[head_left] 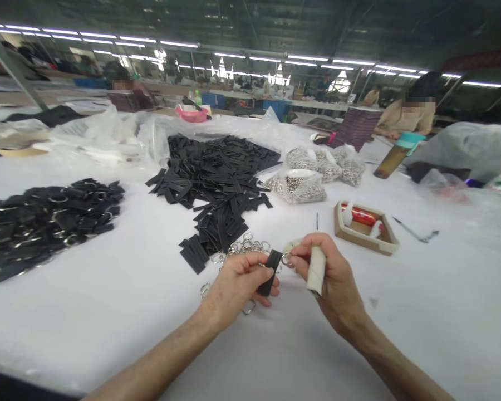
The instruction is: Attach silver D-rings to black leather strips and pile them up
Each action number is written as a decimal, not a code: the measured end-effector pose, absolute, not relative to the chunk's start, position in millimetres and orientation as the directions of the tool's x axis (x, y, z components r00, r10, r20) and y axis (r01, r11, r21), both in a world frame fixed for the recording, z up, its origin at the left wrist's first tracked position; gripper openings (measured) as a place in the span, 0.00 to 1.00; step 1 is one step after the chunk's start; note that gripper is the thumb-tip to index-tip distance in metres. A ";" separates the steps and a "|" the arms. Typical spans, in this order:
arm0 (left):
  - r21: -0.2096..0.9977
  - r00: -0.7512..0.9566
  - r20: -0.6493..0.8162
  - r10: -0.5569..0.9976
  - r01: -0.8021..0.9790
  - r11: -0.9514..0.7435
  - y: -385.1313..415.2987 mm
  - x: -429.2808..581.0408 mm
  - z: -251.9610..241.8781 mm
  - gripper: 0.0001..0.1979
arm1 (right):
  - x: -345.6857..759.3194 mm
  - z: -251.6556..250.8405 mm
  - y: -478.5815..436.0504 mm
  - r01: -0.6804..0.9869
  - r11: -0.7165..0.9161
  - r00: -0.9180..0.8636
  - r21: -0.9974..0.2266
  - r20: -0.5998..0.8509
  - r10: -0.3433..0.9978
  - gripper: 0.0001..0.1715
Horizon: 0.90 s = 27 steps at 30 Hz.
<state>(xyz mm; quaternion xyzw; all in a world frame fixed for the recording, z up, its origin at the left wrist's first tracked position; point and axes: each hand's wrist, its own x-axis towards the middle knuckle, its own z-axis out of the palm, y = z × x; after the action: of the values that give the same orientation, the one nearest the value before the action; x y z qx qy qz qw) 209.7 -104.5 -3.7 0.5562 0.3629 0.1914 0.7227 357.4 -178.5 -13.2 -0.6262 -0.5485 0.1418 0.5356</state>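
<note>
Between the thumb and fingers of my left hand (237, 284) is a short black strap (271, 273), held tilted over the table. My right hand (334, 278) pinches a metal ring (286, 258) close to the strap's upper end. A pale, tube-like piece (316, 270) is also in the right hand, lying across its fingers; what it is I cannot make out. Loose metal rings (250, 245) lie on the table behind and beneath my left hand. Beyond them spreads a large heap of black straps (221, 167).
Far left lies a pile of straps with rings (54, 217). Clear bags of rings (298, 186) sit behind. At right are a cardboard tray (388, 245) holding a red roll, a thin metal tool (413, 231) and a teal-lidded bottle (394, 156). Other people work farther back.
</note>
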 end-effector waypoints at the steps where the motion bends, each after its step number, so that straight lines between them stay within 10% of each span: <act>1: 0.948 0.662 -0.306 0.685 0.142 0.286 -105.5 210.6 -5.5 0.06 | 357.7 -15.1 -179.0 0.567 0.175 0.352 -0.805 0.429 0.832 0.08; 21: 0.971 0.762 -0.225 0.607 0.123 0.205 -109.0 203.4 -18.5 0.13 | 350.5 -8.8 -181.2 0.959 0.279 -0.229 0.052 0.724 0.651 0.12; 27: 0.971 0.754 -0.220 0.619 0.107 0.216 -108.8 202.4 -22.1 0.21 | 350.3 -8.9 -181.1 0.952 0.298 -0.259 0.072 0.707 0.659 0.13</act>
<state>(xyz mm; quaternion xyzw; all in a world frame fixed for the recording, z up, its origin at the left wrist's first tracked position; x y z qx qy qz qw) 202.4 -108.8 -22.1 0.6003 0.3022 0.1783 0.7187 350.3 -181.1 -8.9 -0.5356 -0.7518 -0.2537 0.2891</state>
